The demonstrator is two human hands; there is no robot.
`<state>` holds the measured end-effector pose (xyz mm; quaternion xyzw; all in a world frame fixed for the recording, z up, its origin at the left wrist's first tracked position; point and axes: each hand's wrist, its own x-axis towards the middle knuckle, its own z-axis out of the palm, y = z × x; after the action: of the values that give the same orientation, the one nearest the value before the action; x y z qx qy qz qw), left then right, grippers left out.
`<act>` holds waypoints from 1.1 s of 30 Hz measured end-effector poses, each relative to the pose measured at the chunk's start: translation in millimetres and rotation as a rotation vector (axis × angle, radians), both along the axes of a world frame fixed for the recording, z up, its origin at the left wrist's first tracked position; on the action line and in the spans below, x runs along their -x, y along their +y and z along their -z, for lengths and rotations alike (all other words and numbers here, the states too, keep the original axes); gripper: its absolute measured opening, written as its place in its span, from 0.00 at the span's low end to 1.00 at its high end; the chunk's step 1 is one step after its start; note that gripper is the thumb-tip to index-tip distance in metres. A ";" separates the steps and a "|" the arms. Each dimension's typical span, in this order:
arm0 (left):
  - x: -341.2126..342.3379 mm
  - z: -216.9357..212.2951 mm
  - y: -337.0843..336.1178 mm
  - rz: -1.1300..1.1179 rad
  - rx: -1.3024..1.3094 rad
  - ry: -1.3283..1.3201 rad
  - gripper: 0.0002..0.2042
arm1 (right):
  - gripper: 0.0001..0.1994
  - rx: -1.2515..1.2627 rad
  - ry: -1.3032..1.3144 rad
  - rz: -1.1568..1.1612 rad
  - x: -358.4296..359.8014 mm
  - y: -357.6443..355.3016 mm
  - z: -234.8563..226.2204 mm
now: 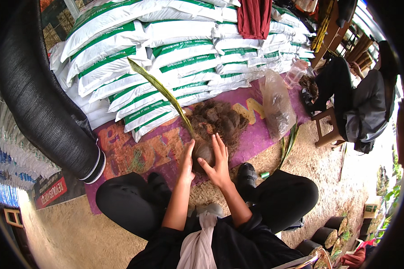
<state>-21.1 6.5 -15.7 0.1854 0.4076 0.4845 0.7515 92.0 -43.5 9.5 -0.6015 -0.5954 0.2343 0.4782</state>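
Between my palms sits a round brown ball (201,151), its surface looking like fibre or soil. A long, stiff green leaf with yellow edges (164,89) rises from its top and leans to the far left, like a snake plant leaf. My left hand (186,161) is pressed along the ball's left side, fingers together. On the other side my right hand (217,162) cups it, with the thumb across its front. Just beyond my hands lies a heap of dark brown coir fibre (220,117); its lower edge is partly hidden behind my fingers.
White-and-green sacks (179,31) are stacked at the back. A purple printed sheet (256,142) covers the ground, bearing a clear plastic bag (276,105). A black mesh roll (36,80) stands left. At right, another person (363,98) sits on a brown stool (326,134).
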 end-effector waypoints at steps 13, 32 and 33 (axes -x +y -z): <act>-11.2 -35.3 -12.6 0.102 0.103 -0.370 0.28 | 0.39 -0.324 -0.165 0.111 14.6 -11.1 -15.3; -12.7 -17.8 -6.0 0.073 -0.265 -0.207 0.30 | 0.41 -0.188 0.277 -0.016 2.7 -2.9 -9.1; -13.0 -13.2 -4.7 0.077 -0.288 -0.342 0.29 | 0.42 -0.164 0.170 0.011 4.6 -5.1 -9.2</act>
<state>-8.2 1.8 -2.5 0.2214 0.1937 0.5329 0.7934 87.4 -48.6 18.7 -0.5417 -0.5666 0.2322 0.5758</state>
